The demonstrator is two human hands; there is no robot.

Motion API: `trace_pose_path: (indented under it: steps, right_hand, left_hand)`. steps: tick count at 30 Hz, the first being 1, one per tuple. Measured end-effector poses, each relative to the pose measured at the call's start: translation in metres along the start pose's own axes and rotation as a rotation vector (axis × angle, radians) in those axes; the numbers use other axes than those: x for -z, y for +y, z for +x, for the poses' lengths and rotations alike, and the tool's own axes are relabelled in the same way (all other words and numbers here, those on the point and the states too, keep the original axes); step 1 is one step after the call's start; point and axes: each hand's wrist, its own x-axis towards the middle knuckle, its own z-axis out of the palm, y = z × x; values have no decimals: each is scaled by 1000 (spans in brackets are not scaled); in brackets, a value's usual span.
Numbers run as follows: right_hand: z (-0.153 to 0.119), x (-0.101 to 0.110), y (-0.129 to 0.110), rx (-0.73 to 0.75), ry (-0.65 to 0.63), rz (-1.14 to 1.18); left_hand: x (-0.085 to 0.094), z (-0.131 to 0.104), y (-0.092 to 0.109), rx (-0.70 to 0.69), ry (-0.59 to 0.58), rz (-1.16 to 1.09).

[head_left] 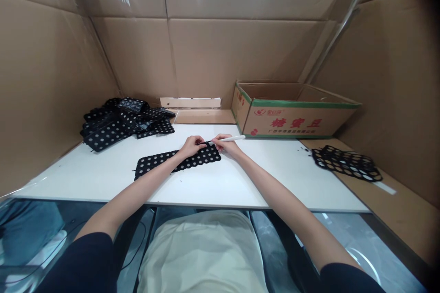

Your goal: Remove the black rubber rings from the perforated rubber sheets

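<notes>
A black strip of fabric with rows of pale dots and scalloped edges (153,161) lies flat on the white table, slanting up to the right. My left hand (193,146) is closed on its upper edge near the right end, thumb and fingers together. Close beside it, my right hand (225,143) grips a slim white pen-like tool (237,138). The tool's tip points left, at the strip's top right corner between both hands. What kind of tip it has is too small to tell. My left forearm covers part of the strip.
At the back left, a heap of similar dotted black pieces (117,121) rests on the table. An open cardboard box with green edging (288,119) stands at the back right. Black net-like offcuts (345,162) lie at right. Cardboard walls (240,50) enclose the white table (220,187).
</notes>
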Motion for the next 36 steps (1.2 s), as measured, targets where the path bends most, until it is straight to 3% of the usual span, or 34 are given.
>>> trace_pose_path:
  steps: [24,32,36]
  right_hand:
    - [2,-1,2,-8,1,-13]
    - [-4,-6,-2,53,-106,-223]
    - [-5,-10,-13,101,-96,-381]
  left_hand:
    - [-1,0,-3,-8,5,28]
    - [-1,-1,1,-18,5,118]
    - [-2,-1,2,-39,2,148]
